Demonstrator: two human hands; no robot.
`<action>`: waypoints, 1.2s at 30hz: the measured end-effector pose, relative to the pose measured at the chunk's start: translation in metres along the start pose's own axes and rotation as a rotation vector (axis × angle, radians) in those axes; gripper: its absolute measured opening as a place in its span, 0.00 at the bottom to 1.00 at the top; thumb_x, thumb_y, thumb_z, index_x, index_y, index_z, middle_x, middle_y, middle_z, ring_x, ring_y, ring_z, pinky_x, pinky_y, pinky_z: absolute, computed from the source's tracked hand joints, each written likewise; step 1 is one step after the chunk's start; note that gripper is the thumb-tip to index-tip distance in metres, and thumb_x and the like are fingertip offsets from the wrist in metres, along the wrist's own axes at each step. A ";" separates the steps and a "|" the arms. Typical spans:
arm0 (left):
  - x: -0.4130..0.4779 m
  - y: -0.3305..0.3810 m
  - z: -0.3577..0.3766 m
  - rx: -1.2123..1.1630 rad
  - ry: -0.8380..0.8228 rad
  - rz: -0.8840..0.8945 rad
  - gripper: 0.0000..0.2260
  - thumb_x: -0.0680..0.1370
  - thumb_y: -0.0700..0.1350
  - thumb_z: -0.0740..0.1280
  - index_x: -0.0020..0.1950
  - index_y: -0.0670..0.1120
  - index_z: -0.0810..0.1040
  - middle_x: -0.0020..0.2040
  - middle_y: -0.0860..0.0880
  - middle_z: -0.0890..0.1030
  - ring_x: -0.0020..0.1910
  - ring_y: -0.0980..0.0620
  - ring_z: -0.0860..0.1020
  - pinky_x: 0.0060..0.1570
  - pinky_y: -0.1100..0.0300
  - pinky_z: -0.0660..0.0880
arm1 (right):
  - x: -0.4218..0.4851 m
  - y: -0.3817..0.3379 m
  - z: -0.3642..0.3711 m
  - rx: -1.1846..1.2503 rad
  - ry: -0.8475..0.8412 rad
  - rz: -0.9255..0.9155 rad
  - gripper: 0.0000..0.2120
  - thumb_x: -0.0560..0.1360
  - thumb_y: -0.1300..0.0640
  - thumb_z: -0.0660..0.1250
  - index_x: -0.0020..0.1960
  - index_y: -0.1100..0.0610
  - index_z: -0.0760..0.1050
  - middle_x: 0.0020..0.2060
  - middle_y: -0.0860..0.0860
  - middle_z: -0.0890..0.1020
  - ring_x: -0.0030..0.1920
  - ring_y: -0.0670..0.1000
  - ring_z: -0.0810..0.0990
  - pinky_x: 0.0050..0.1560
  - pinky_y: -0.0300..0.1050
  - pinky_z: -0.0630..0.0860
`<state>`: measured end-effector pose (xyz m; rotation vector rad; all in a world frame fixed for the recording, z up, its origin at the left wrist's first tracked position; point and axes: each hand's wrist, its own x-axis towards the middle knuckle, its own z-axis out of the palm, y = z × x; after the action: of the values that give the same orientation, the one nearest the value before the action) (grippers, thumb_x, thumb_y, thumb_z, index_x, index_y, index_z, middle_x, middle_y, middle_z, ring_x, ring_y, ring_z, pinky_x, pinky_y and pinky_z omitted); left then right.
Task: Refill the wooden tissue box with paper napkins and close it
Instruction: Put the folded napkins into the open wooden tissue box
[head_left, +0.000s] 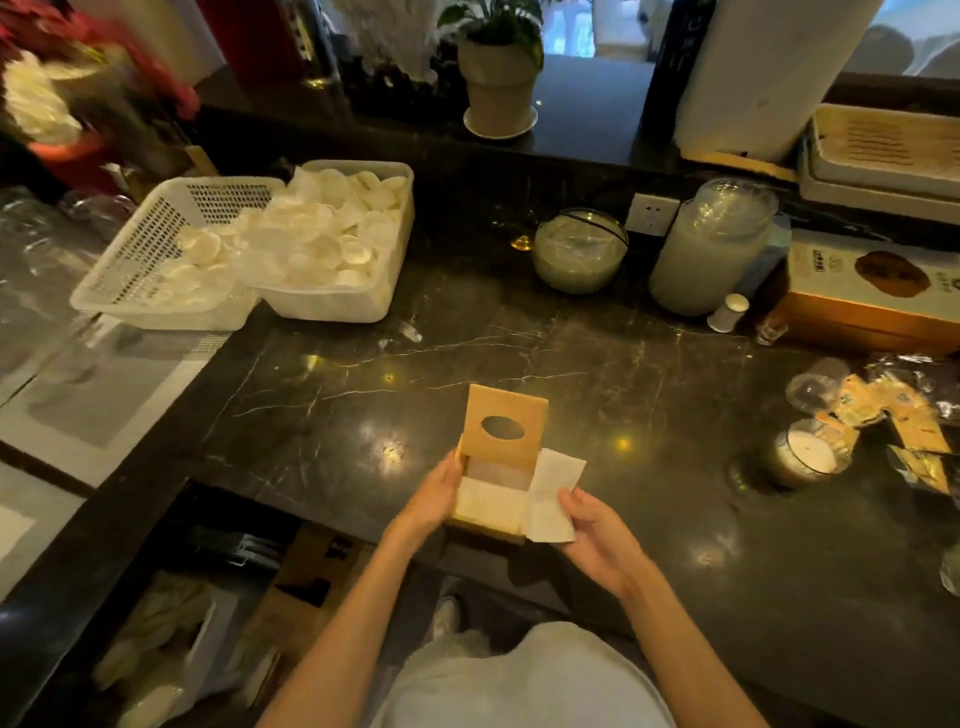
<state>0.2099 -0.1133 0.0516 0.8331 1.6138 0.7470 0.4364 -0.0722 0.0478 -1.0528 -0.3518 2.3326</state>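
Note:
The wooden tissue box (485, 524) stands near the front edge of the dark marble counter, its lid (503, 427) with an oval slot tilted up and back. White paper napkins (491, 496) lie inside the box. My left hand (434, 496) grips the box's left side. My right hand (597, 535) holds a folded white napkin (550, 499) at the box's right edge, partly over the opening.
Two white plastic baskets (340, 306) with round white pieces sit at the back left. A glass bowl (579, 250), a tall jar (711, 249), a small white bottle (727, 313), a candle glass (810, 452) and loose packets (893, 410) stand right. A potted plant (500, 83) stands behind.

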 end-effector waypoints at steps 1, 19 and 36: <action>0.000 -0.004 -0.003 -0.028 -0.018 -0.001 0.18 0.85 0.53 0.53 0.74 0.54 0.68 0.65 0.52 0.78 0.62 0.53 0.77 0.63 0.55 0.75 | 0.001 0.003 0.002 0.008 0.016 -0.016 0.23 0.79 0.61 0.60 0.74 0.61 0.64 0.69 0.63 0.73 0.67 0.63 0.74 0.57 0.56 0.80; 0.025 -0.021 -0.036 -0.404 -0.177 -0.249 0.23 0.83 0.37 0.57 0.76 0.53 0.65 0.59 0.52 0.79 0.57 0.50 0.79 0.53 0.51 0.79 | 0.031 -0.020 0.110 -1.740 0.295 -0.244 0.12 0.79 0.55 0.64 0.62 0.52 0.76 0.55 0.47 0.80 0.55 0.49 0.79 0.56 0.49 0.78; 0.034 -0.022 -0.046 -0.440 -0.162 -0.286 0.23 0.79 0.32 0.60 0.72 0.50 0.70 0.60 0.48 0.78 0.62 0.45 0.75 0.58 0.44 0.76 | 0.078 0.014 0.108 -2.034 0.158 0.144 0.16 0.81 0.64 0.58 0.68 0.59 0.70 0.61 0.57 0.77 0.61 0.56 0.76 0.60 0.48 0.73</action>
<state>0.1569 -0.0989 0.0231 0.3282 1.3190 0.7682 0.3077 -0.0394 0.0652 -1.8682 -2.8334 1.2316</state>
